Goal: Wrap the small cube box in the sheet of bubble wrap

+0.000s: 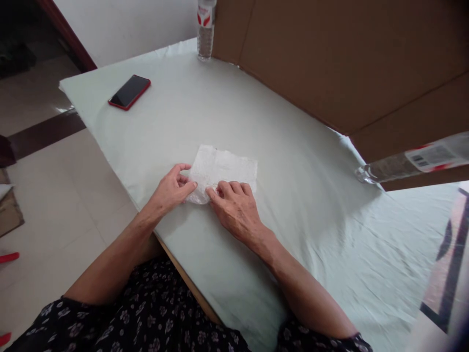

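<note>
A thin white sheet [229, 164], like tissue paper or soft wrapping, lies on the pale green tablecloth [293, 146]. Its lower left part is crumpled and looks shiny and see-through. At that left edge, my left hand [173, 188] has its thumb and fingers closed around the sheet's side. My right hand [236, 208] rests on the near edge, fingers curled and thumb pressed to the crumpled part. Whether anything lies inside or under the sheet, I cannot tell.
A phone [130, 92] in a red case lies at the far left. An upright plastic bottle [205, 34] stands against a large brown cardboard panel [330, 58]. Another bottle [414, 159] leans at the panel's right end. The table's left edge drops to a tiled floor [69, 195].
</note>
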`<state>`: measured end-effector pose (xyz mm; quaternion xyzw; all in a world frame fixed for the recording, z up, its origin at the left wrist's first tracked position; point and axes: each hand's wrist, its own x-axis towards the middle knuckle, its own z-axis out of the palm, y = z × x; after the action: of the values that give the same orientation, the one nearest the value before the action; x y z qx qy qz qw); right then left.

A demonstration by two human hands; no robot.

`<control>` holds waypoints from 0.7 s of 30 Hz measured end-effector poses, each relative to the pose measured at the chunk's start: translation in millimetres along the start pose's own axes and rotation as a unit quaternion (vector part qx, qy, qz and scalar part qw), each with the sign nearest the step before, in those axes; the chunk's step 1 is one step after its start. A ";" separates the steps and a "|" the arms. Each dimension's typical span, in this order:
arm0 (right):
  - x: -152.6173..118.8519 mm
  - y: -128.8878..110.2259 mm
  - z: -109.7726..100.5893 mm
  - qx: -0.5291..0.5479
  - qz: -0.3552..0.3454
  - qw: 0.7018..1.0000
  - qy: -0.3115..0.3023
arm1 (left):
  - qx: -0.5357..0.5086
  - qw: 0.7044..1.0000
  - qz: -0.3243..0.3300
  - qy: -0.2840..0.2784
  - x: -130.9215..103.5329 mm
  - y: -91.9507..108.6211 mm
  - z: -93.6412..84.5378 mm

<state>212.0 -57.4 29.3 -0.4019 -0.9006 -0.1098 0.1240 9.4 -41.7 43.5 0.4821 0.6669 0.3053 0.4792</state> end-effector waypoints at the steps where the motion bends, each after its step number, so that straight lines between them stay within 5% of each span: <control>1: 0.0 0.2 -0.2 0.001 0.000 1.000 -0.001 | 0.003 1.000 0.007 -0.014 -0.7 -0.3 -2.7; 5: 0.3 0.8 -1.7 0.008 0.000 1.000 -0.012 | 0.029 0.997 0.023 -0.067 1.9 -2.7 -8.1; 10: 0.6 0.8 -3.0 0.007 0.002 1.000 -0.022 | 0.055 0.996 0.017 -0.065 9.0 -4.1 -3.3; 21: 1.1 -1.2 -1.3 0.000 0.002 1.000 -0.011 | 0.180 0.979 0.069 0.060 -1.2 -6.0 14.4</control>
<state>210.5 -57.8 30.7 -0.4046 -0.9012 -0.1053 0.1142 20.8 -45.7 33.6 0.5865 0.7034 0.2411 0.3212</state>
